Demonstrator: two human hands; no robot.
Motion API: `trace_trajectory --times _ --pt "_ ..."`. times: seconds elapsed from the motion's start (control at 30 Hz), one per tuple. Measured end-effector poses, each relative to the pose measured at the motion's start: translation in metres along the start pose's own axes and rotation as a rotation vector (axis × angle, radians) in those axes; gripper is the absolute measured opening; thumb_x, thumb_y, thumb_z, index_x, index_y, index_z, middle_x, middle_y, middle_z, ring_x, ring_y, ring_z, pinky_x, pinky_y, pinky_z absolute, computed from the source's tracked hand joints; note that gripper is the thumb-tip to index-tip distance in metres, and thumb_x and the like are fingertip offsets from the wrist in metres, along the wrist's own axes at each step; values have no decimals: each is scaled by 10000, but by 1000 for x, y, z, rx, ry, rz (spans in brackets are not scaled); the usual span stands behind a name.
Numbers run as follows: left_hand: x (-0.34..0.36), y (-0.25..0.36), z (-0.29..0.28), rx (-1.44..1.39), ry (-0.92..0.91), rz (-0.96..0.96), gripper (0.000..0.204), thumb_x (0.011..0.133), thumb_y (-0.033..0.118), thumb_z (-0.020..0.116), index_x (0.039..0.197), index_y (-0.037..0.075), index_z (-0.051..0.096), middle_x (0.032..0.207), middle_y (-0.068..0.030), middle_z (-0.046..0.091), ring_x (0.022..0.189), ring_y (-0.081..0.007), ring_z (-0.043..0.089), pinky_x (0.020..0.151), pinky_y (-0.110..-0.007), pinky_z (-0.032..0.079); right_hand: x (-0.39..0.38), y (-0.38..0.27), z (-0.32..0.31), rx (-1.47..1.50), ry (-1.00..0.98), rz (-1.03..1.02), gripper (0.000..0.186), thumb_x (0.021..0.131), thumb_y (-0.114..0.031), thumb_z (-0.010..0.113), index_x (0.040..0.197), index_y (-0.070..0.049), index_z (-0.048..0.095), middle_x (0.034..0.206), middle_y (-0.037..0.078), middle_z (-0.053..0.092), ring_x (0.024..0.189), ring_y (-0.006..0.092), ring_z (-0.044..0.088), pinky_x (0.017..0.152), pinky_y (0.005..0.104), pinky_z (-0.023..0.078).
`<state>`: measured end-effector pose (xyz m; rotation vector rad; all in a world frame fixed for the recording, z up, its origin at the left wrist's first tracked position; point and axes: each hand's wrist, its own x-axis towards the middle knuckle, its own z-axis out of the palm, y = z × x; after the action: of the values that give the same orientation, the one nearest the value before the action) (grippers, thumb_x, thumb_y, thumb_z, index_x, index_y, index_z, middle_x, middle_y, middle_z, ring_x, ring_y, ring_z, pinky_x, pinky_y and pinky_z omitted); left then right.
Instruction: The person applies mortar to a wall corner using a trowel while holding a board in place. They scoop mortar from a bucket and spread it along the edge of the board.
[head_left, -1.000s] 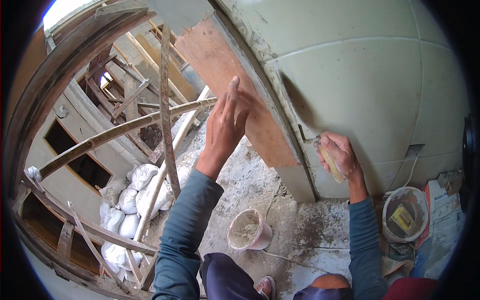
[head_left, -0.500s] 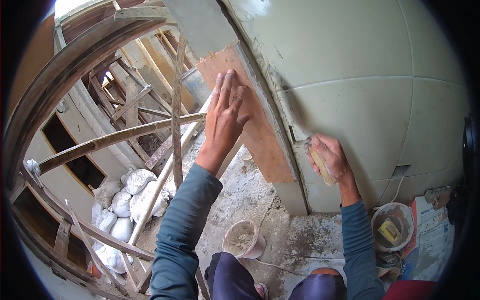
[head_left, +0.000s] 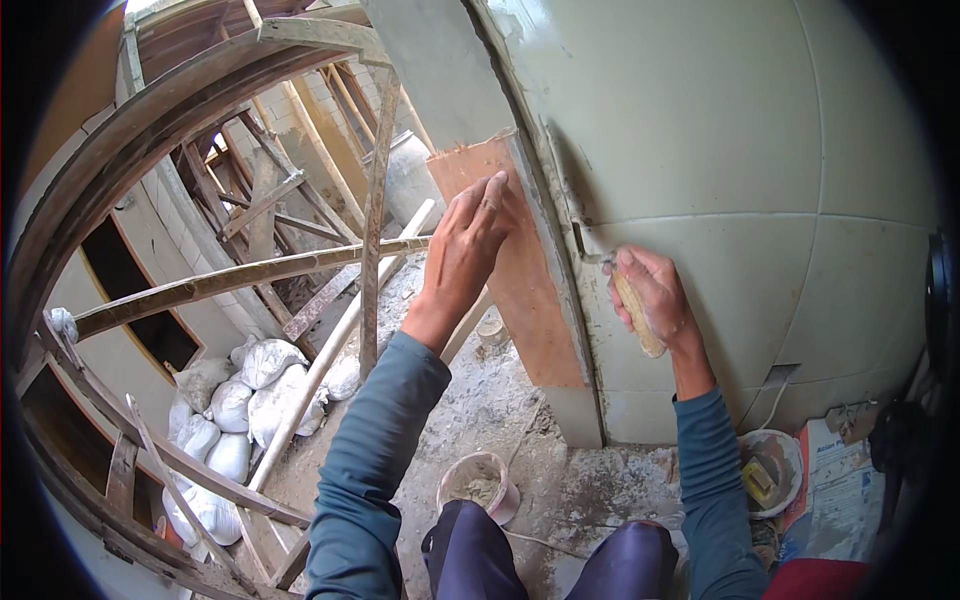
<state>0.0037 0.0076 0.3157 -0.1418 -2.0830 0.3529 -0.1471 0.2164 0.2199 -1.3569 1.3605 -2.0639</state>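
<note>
A reddish plywood board (head_left: pixel 520 290) lies along the narrow face of the wall's end. My left hand (head_left: pixel 463 250) rests its fingertips on the upper part of this board, fingers extended and slightly bent, not wrapped around it. My right hand (head_left: pixel 655 297) is closed around the pale wooden handle of a trowel (head_left: pixel 637 308). Its thin metal blade points up beside the wall corner, edge-on to me, next to a rough mortar strip. Large pale green tiles (head_left: pixel 700 150) cover the wall, and a small dark slot shows beside the trowel's neck.
A mortar bucket (head_left: pixel 480 487) stands by my knees. Another bucket (head_left: pixel 770 470) with a yellow-handled tool sits at the right, beside a paper sack (head_left: pixel 840 490). Wooden poles and a curved frame (head_left: pixel 260 270) cross the left, near several stacked white sacks (head_left: pixel 270 390).
My left hand's fingers have drawn closer together and bent on the board. The trowel blade now shows more clearly along the wall corner. The whole view has shifted a little.
</note>
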Motion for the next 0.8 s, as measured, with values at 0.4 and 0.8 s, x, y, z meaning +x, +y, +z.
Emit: trace_trajectory --times 0.4,0.8 --pt "-4 -11 8 97 315 -166 846 714 196 890 1449 60 494 1262 -186 586 1106 -357 608 915 -418 522 -29 -8 6 120 -4 49 467 1026 -461 518 928 -6 563 678 69 552 482 111 495 427 259 407" --pt "12 -34 38 -864 696 -957 604 777 328 890 1169 -78 675 930 -39 663 834 -104 593 776 -247 489 -109 -14 -24 161 148 35 484 1030 -438 518 1022 42 574 736 108 556 502 134 521 428 257 429"
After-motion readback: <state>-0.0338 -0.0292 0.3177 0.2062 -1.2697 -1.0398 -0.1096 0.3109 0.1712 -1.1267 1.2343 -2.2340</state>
